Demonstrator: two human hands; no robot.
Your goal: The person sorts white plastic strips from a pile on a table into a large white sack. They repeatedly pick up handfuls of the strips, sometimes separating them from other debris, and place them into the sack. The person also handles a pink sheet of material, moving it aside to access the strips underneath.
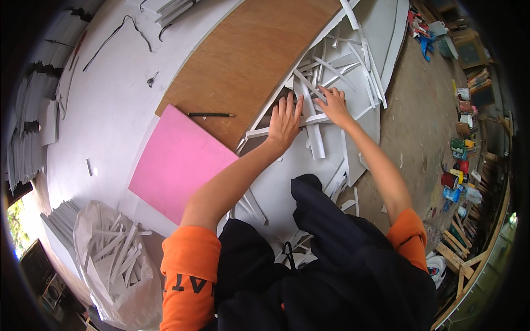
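My left hand lies palm down with its fingers stretched out, over white strips beside the edge of a brown wooden board. A little to its right, my right hand has the end of a thin white strip between thumb and index finger. Around both hands is a loose heap of cut white strips, some crossing each other. A wider white strip runs down from between the hands. What lies under my left fingers is mostly hidden.
A pink square sheet and a black pencil lie on the board. At the lower left stands a clear plastic bag of white offcuts, near stacked strips. Paint cans and wood pieces line the right side.
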